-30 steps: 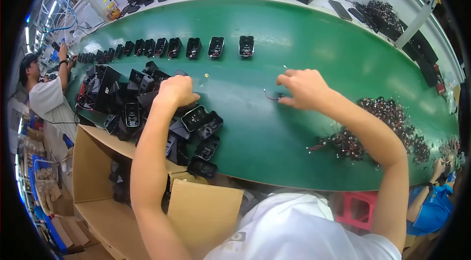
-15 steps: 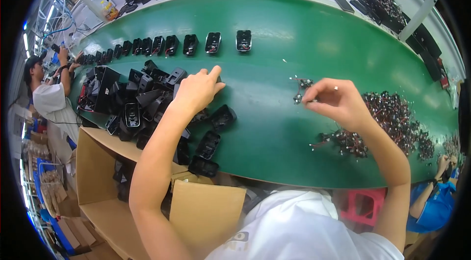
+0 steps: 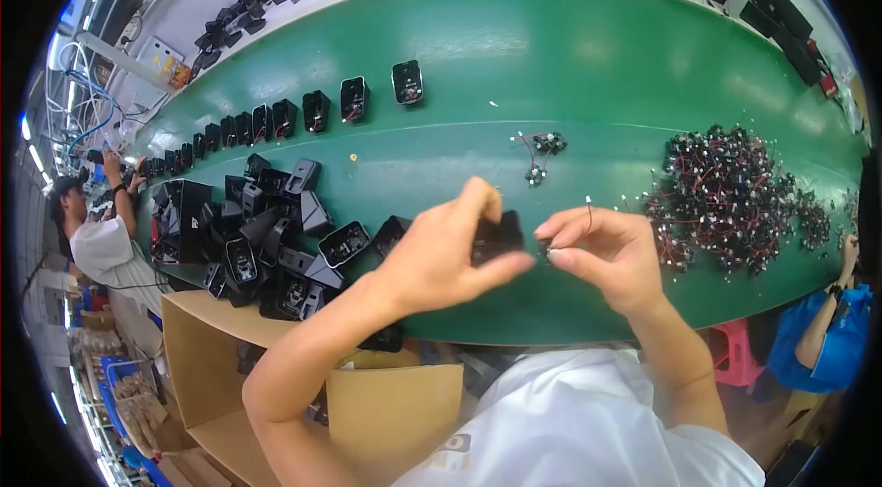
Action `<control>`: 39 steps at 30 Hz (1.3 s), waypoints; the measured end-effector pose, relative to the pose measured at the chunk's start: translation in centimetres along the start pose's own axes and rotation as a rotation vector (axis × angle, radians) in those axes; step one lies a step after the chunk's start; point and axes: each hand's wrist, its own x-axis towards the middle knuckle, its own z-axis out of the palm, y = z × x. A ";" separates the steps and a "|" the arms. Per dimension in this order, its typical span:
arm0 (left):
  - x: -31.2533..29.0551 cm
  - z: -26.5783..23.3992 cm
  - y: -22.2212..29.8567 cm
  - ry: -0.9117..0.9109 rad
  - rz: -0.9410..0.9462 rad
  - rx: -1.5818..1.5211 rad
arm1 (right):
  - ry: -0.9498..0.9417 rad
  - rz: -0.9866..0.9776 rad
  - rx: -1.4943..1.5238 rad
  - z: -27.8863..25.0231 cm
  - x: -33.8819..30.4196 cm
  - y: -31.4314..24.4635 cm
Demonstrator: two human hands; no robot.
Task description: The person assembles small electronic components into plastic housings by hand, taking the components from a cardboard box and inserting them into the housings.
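Observation:
Just in front of me, my left hand (image 3: 436,253) is closed round a black plastic housing (image 3: 499,237), its thumb along the near side. To its right, my right hand (image 3: 611,253) pinches a small wired circuit board (image 3: 546,246) between thumb and fingertips, with a thin lead sticking up. A narrow gap separates the board from the housing. Farther off on the green table (image 3: 459,156) lie loose wired boards (image 3: 549,142). Left of my left hand is a heap of black housings (image 3: 276,220). Right of my right hand sits a big tangle of wired boards (image 3: 726,198).
A receding row of upright housings (image 3: 354,99) curves along the table's far left. An open cardboard box (image 3: 395,395) stands below the near edge. One person (image 3: 101,243) works at the far left; another person's arm (image 3: 813,340) shows at right, near a red stool (image 3: 737,354).
My left hand has come from beside the heap to the middle, now with a housing in it. The right hand has drawn nearer to me, away from the loose boards. The whole view has shifted.

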 end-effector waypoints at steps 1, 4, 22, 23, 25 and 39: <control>0.0 0.4 0.5 0.017 0.020 -0.011 | 0.001 0.000 0.005 0.4 -0.1 0.4; -0.2 1.0 0.8 0.005 -0.049 -0.020 | 0.203 -0.110 -0.079 1.9 -0.1 1.5; -1.0 1.3 -0.5 0.138 0.224 0.041 | 0.099 -0.335 -0.687 3.0 0.3 1.1; -0.9 1.4 -0.4 0.168 0.255 0.053 | 0.097 -0.357 -0.746 3.1 0.2 1.1; -0.9 1.5 -0.5 0.195 0.280 0.069 | 0.098 -0.391 -0.804 3.3 0.3 1.0; -0.2 1.6 -0.7 0.251 0.448 0.100 | 0.093 -0.414 -1.016 3.2 0.6 1.3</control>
